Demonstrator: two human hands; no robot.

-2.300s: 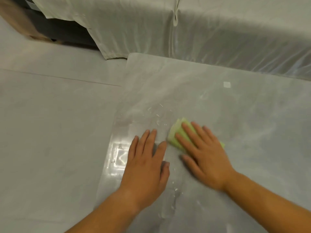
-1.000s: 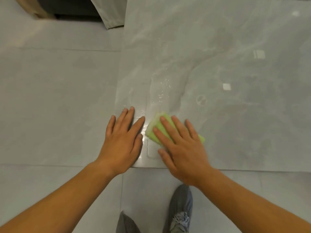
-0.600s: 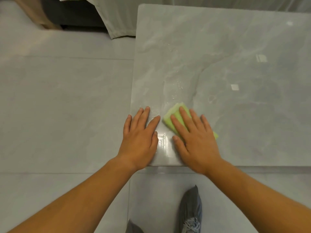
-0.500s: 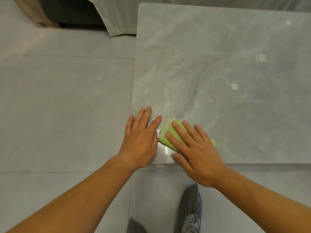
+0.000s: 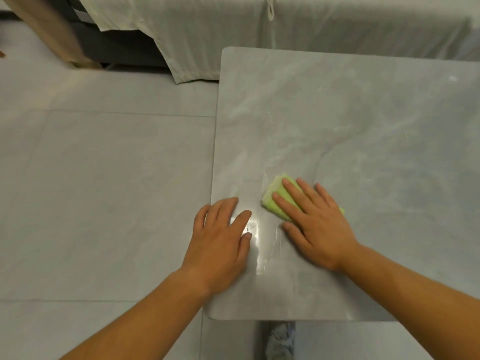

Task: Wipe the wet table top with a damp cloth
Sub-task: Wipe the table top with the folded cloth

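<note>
Folded green cloth (image 5: 275, 195) on glossy marbled table top (image 5: 363, 131)

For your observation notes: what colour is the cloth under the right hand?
Light green, shown best in the head view: the cloth lies flat under the right hand.

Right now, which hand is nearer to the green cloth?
Right. The right hand lies flat on top of the green cloth, pressing it onto the table top. The left hand rests flat on the table to the cloth's left, not touching it.
</note>
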